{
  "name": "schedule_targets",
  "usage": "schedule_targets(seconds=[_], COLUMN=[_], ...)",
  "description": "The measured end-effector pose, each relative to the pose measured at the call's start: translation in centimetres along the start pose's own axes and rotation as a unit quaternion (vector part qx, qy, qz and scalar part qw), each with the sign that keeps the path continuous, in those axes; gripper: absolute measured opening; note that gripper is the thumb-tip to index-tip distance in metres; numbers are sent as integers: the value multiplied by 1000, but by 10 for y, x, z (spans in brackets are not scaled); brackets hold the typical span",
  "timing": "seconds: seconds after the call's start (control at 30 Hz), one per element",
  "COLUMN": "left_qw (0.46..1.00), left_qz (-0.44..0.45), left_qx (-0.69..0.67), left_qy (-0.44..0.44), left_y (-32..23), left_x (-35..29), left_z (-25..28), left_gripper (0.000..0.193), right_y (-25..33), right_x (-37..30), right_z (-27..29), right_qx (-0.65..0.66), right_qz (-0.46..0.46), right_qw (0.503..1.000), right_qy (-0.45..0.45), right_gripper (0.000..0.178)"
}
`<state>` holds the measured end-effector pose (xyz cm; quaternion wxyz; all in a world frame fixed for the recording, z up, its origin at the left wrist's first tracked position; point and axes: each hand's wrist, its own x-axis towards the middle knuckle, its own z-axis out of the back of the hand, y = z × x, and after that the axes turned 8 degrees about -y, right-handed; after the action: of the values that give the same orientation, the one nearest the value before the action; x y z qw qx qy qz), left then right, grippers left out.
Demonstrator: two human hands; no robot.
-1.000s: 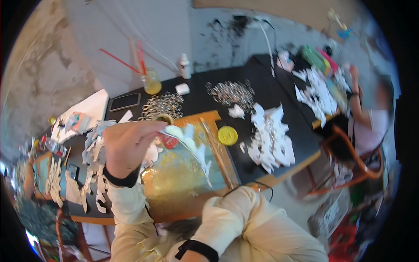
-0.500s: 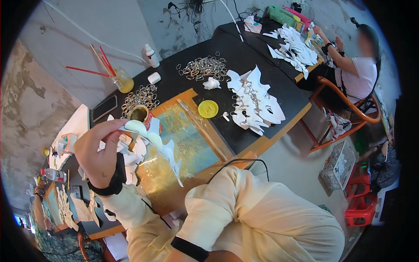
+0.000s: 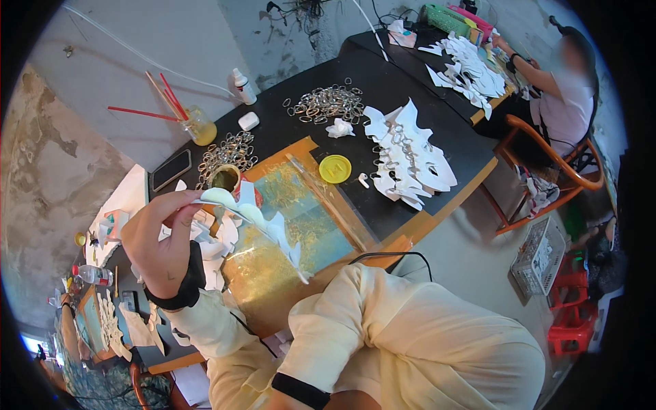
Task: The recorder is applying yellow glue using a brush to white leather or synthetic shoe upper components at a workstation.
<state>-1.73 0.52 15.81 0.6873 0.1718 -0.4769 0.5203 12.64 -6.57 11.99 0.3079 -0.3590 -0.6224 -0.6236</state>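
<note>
Raised over the left part of the work board, my left hand (image 3: 160,239) pinches one end of a thin white scalloped strip (image 3: 277,236) between thumb and fingers. The strip's jagged free end hangs toward the lower right. Its material, paper or leather, I cannot tell. Behind it stands an uncovered tin (image 3: 225,178) of dark yellowish stuff, partly hidden. Loose white cut pieces (image 3: 219,236) lie beside my wrist. Below lies the board's clear sheet (image 3: 273,266), smeared yellow. My right sleeve's black cuff (image 3: 301,389) shows at the lower edge; the hand beyond it is cut off.
Metal rings (image 3: 328,102) lie heaped on the black table, near a row of white cut pieces (image 3: 413,164) with rings on them. A yellow lid (image 3: 335,169), a jar with brushes (image 3: 201,130) and a phone (image 3: 171,169) lie around. A co-worker (image 3: 564,102) sits at right.
The strip has tilted in my left hand, showing more edge-on, and its free end has swung to the right. The whole view has shifted slightly. The co-worker's arms have moved.
</note>
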Motion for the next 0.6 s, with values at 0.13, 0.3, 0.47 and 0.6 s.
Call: schedule_targets(seconds=[0.13, 0.3, 0.47, 0.6], left_qw=[1000, 999, 997, 993], left_qz=[1, -4, 41, 80], left_qx=[3, 27, 19, 23], left_qy=[-12, -40, -56, -88], left_y=[2, 2, -2, -2], left_x=[-3, -3, -4, -5], left_z=[2, -3, -7, -5], left_gripper=[11, 13, 14, 12], right_y=[-6, -10, -12, -13], right_x=[4, 4, 13, 16], right_z=[-2, -8, -10, -9], right_qx=[24, 56, 99, 123], right_qz=[9, 23, 37, 47], right_qw=[1000, 998, 994, 990], right_qy=[4, 8, 35, 44], right_gripper=[16, 15, 14, 13])
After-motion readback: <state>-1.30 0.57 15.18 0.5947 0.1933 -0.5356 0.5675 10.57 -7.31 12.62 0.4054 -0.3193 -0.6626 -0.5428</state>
